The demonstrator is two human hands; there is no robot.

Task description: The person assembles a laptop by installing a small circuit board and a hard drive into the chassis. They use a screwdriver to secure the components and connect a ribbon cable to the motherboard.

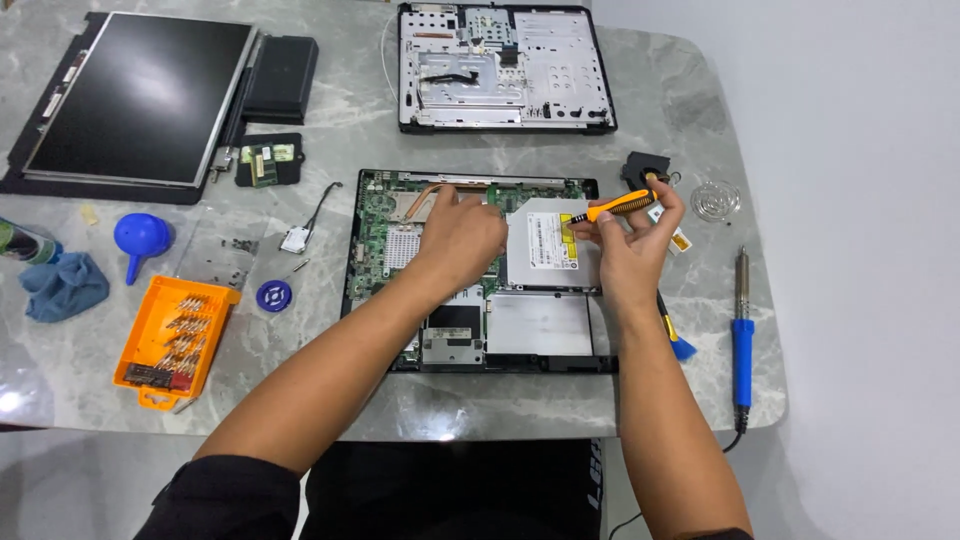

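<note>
Taking the opened laptop base (478,270) at the middle of the marble table (660,120) as my landmark, I read the view from left to right. Far to its upper left lies the detached screen panel (135,100), with a black battery pack (282,78) touching the panel's right edge and a small circuit board (268,161) just below that. To the far left of the base I see a blue cloth (62,286) and a blue air blower (140,238). Nearer, at its lower left, sits an orange bit tray (172,340), with a small blue disc (273,295) between the tray and the base. A small white module on a black wire (298,237) lies just left of the base.

My left hand (460,235) rests over the upper middle of the base, fingers curled down onto the board near the copper heat pipe (425,197); what it pinches I cannot tell. The silver optical drive (552,245) sits in the base's right half. My right hand (630,245) hovers at the drive's right edge, closed around an orange-and-black screwdriver (618,207) held nearly level, tip pointing left.

Directly beyond the base lies the removed bottom cover (505,65). To the right of the base stand a black fan (645,170), a clear round dish (716,200) and a blue soldering iron (742,345).
</note>
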